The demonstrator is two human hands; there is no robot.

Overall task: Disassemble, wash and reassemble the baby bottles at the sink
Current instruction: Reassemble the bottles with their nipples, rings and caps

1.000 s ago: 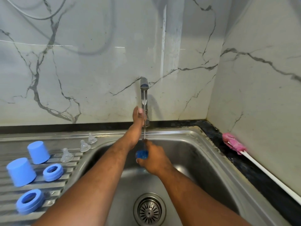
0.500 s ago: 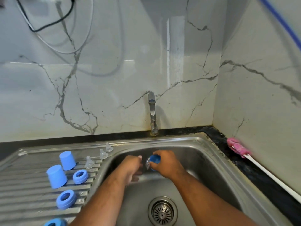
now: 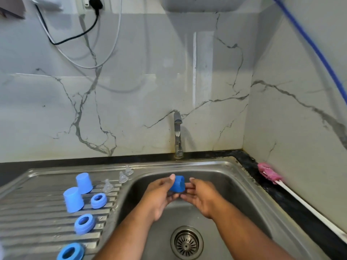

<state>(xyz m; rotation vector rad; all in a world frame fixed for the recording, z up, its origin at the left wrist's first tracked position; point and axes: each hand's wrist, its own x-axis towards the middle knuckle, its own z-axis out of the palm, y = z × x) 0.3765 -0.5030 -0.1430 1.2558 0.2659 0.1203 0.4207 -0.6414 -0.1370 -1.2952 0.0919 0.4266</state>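
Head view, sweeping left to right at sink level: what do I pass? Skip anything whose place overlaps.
Two blue caps → three clear teats → left hand → held blue cap → right hand → pink brush head.

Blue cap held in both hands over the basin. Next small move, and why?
Probably carry the blue cap left and set it on the drainboard beside the two caps there: no water shows at the tap, and left hand and right hand hold it over the sink.
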